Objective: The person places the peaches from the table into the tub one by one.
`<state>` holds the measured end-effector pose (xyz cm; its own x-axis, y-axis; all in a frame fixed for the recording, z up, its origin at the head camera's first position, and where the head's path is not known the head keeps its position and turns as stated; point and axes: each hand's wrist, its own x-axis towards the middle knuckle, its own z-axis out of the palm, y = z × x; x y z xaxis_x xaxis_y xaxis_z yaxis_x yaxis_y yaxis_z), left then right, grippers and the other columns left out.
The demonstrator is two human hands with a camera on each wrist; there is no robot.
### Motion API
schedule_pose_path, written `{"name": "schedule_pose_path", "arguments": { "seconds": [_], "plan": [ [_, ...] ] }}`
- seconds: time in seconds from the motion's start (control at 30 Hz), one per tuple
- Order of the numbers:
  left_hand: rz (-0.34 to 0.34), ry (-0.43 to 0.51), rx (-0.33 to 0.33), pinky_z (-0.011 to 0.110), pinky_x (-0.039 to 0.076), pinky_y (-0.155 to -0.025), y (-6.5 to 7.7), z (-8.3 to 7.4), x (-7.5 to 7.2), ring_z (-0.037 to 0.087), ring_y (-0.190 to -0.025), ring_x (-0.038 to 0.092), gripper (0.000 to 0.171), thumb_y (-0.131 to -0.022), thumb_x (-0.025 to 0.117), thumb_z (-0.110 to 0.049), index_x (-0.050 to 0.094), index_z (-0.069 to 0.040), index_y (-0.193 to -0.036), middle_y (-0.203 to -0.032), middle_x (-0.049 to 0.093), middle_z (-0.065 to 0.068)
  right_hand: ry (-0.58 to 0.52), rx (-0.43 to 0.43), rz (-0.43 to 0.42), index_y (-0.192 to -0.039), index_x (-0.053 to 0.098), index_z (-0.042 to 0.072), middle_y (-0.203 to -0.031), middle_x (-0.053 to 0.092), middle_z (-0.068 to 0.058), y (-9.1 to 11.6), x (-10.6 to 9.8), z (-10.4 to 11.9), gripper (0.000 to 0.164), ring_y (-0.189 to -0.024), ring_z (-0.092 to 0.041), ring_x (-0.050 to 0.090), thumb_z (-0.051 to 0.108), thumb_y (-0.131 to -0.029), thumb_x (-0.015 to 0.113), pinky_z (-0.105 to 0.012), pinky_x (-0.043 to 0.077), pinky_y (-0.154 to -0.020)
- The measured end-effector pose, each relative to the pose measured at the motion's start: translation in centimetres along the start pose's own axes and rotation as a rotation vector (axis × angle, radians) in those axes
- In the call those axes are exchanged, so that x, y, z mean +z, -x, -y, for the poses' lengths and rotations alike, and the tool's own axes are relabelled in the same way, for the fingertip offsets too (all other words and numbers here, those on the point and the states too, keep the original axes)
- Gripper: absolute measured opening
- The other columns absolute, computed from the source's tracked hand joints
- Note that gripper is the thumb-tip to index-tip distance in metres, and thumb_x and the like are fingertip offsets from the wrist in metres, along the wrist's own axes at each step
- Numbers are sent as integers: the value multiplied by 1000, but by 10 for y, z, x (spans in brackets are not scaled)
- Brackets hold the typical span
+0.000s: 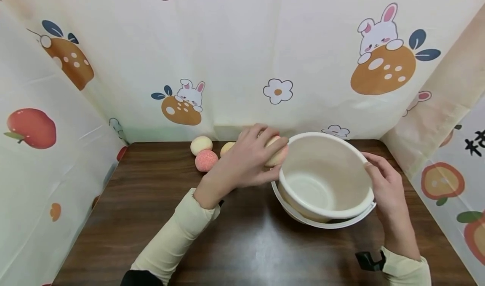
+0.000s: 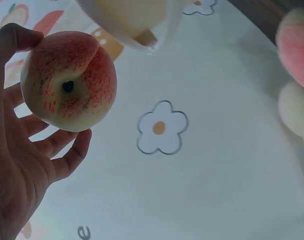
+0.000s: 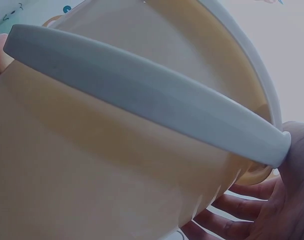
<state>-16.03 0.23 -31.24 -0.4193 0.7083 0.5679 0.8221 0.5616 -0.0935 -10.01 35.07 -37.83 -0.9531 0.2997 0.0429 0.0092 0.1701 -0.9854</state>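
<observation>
In the head view my left hand (image 1: 242, 161) holds a peach (image 1: 278, 154) beside the left rim of a cream bucket. The left wrist view shows this peach (image 2: 69, 82), red-speckled with a dark stem hollow, between thumb and fingers. My right hand (image 1: 390, 189) grips the right edge of the bucket (image 1: 335, 161), thumb at the rim and fingers along the outside. The bucket's mouth tilts toward me, and its visible floor is bare. Its white handle (image 1: 322, 224) hangs down round the front; the right wrist view shows the handle (image 3: 142, 95) close up.
Left of my left hand, near the back of the dark wooden table (image 1: 151, 201), lie a pale round fruit (image 1: 201, 145), a pink one (image 1: 206, 161) and a yellowish one (image 1: 227, 148) partly hidden by the hand. A printed curtain (image 1: 235, 58) stands behind and at both sides.
</observation>
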Motion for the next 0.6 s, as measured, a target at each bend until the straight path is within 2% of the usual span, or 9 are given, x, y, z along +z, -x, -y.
{"name": "schedule_pose_path", "arguments": {
  "seconds": [0.13, 0.23, 0.43, 0.6],
  "plan": [
    [8, 32, 7, 44, 52, -82, -14, -4, -3, 29, -118, 56, 46, -89, 61, -35, 62, -17, -132, -125, 63, 4, -1, 1, -7, -130, 69, 20, -100, 70, 18, 0, 1, 0, 27, -78, 2, 69, 23, -107, 56, -16, 57, -62],
    [22, 48, 20, 43, 51, -83, -22, -7, -3, 29, -118, 56, 48, -89, 60, -33, 62, -16, -133, -125, 63, 4, -25, 6, -8, -129, 70, 20, -98, 71, 17, 0, 1, -1, 26, -77, 2, 69, 22, -106, 57, -17, 57, -61],
    [26, 45, 48, 41, 53, -83, -37, -12, 6, 29, -118, 59, 48, -89, 61, -33, 62, -15, -133, -125, 64, 4, -27, 10, -11, -129, 70, 20, -97, 71, 18, 0, 0, -1, 26, -76, 1, 70, 23, -106, 57, -18, 57, -61],
    [76, 111, 63, 40, 54, -87, -48, -13, 15, 29, -117, 59, 50, -89, 63, -34, 62, -14, -136, -127, 64, 5, -42, 4, -8, -128, 71, 19, -97, 72, 17, -1, 1, -1, 26, -77, 1, 70, 23, -106, 58, -17, 57, -62]
  ]
}}
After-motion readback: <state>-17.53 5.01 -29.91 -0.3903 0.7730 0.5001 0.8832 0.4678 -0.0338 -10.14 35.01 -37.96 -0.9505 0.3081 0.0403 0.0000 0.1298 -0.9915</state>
